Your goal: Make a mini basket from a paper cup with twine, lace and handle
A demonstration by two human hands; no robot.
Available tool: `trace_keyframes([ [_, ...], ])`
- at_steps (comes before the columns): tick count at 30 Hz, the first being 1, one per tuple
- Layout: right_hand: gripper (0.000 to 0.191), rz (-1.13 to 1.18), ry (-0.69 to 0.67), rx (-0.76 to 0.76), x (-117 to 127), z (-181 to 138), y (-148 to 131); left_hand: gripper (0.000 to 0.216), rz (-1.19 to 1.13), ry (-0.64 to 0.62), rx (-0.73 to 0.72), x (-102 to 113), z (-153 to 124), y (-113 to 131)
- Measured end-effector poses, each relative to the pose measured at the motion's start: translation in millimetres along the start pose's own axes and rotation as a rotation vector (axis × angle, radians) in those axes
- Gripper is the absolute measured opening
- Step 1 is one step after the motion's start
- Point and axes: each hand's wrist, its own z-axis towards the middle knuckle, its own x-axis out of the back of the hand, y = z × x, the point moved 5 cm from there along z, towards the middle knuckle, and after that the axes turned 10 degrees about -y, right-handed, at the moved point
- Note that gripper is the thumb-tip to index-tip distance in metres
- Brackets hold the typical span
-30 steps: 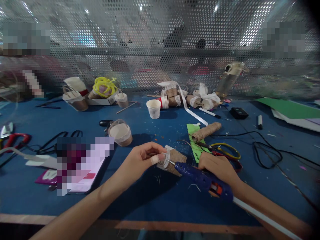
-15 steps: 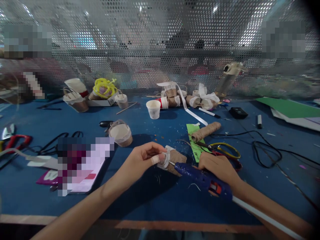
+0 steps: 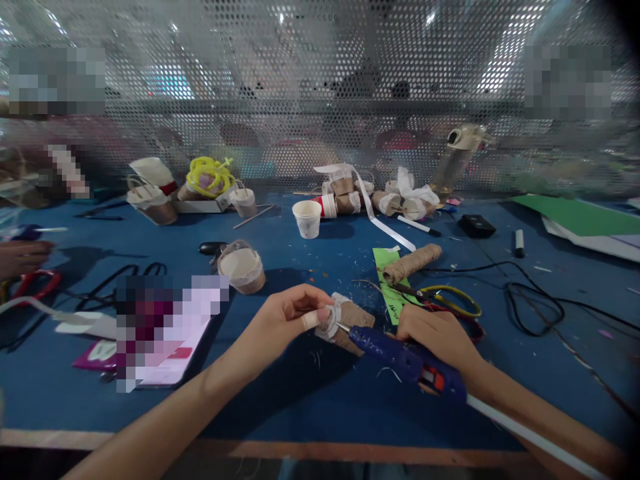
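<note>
My left hand (image 3: 295,313) pinches the white lace-trimmed rim of a small twine-wrapped cup (image 3: 356,319), which lies tilted on its side just above the blue table. A bandage covers part of my left thumb. My right hand (image 3: 437,337) grips a dark blue hot glue gun (image 3: 400,357) with a white glue stick trailing out of its back. The gun's nozzle tip meets or nearly meets the cup at the lace edge, close to my left fingertips. Beyond the right hand lie yellow-and-red-handled scissors (image 3: 450,300) and a roll of brown twine (image 3: 413,263) on a green paper strip (image 3: 385,287).
A finished-looking twine cup with handle (image 3: 243,268) stands left of centre, a white paper cup (image 3: 307,219) behind. A phone (image 3: 185,340) lies at left. Black cable (image 3: 535,310) loops at right. Another person's hand (image 3: 23,257) is at the far left. Perforated metal screen (image 3: 310,87) backs the table.
Another person's hand has come in at the far left with a blue tool, over the red-handled tool. My own hands, the cup and the glue gun have barely moved.
</note>
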Motion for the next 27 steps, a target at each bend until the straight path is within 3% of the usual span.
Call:
trace_keyframes([
  [5, 0.023, 0.028, 0.1, -0.103, -0.6, -1.6, 0.9, 0.013, 0.001, -0.004, -0.004, 1.0, -0.7, -0.6],
  [15, 0.021, 0.076, 0.013, -0.083, -2.4, -1.4, -1.1, 0.014, 0.001, 0.003, 0.007, 0.9, -0.3, 0.1],
  [19, 0.022, 0.025, 0.083, -0.132, 0.3, -1.2, 0.8, 0.016, 0.016, 0.023, -0.001, 1.3, -1.1, 1.8],
  [24, 0.024, 0.039, 0.008, -0.085, -2.8, -1.1, -3.9, 0.016, 0.011, 0.023, -0.01, 1.6, -0.8, 2.6],
  [27, 0.026, 0.048, 0.063, -0.125, -0.2, -2.3, -0.2, 0.015, -0.006, 0.02, -0.011, 2.3, -0.7, 1.9],
])
